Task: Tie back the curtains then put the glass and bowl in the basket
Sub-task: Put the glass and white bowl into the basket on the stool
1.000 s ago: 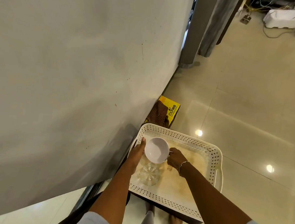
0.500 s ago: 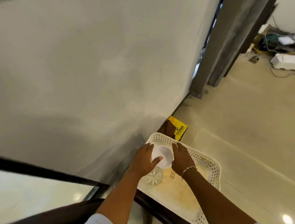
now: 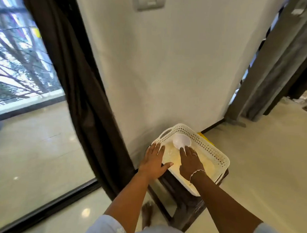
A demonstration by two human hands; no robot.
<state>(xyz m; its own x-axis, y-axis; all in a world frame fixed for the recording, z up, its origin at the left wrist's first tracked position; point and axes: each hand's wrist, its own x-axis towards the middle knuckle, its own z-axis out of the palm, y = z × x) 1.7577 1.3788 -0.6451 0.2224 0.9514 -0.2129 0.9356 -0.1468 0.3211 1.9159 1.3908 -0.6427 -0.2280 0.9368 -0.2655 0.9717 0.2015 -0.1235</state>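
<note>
The round white plastic bowl (image 3: 182,141) lies inside the white perforated plastic basket (image 3: 210,150), in its far left corner. It looks tipped, its hollow facing the person and its back against the basket wall. The basket sits on a small dark wooden desk (image 3: 186,202) against the pale wall, and it covers nearly the whole top.

The right hand (image 3: 190,163) reaches into the basket with straight fingers, its fingertips (image 3: 183,150) touching the bowl's near rim. Its grip is loose and has hold of nothing. The left hand (image 3: 154,163) is flat and spread over the basket's near left rim, its grip also slack and empty.

The glass cannot be made out for certain. A faint clear blur between the two hands may be it.

The dark brown fabric curtain (image 3: 77,81) hangs gathered beside the window, but no tie shows.

The likely risks:
- A tipped bowl can roll or rock once the fingertips lift off, and knock against the glass if it stands close by.
- Weight from the left hand on the rim could tilt the light basket or slide it on the desk, which leaves little margin before the glossy cream tiled floor (image 3: 262,174)
</note>
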